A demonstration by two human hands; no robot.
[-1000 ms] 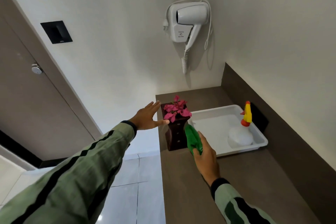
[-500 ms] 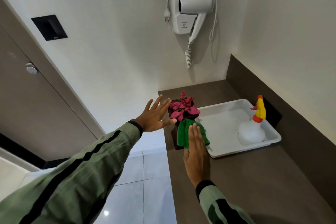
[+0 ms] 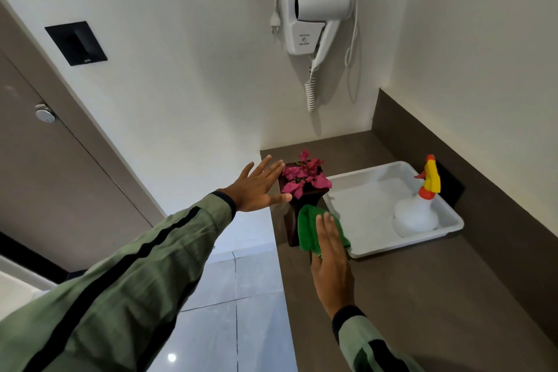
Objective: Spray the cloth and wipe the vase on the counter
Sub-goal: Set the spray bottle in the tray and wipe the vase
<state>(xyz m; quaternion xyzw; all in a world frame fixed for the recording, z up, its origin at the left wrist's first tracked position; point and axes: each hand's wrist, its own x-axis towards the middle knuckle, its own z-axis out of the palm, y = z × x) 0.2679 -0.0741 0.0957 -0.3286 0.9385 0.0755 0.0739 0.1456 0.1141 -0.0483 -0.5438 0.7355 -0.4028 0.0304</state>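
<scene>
- Our left hand point(image 3: 256, 187) is spread flat with fingers splayed, gripping nothing, its thumb just beside the vase's top at the vase's 9 o'clock.
- The dark vase point(image 3: 291, 220) with pink flowers point(image 3: 302, 180) stands at the counter point(image 3: 407, 296) edge.
- Our right hand point(image 3: 330, 263), flat and open, presses the green cloth point(image 3: 308, 228) against the vase's front.
- At 3 o'clock of the vase, the white tray point(image 3: 362, 205) holds the spray bottle point(image 3: 418, 208).
</scene>
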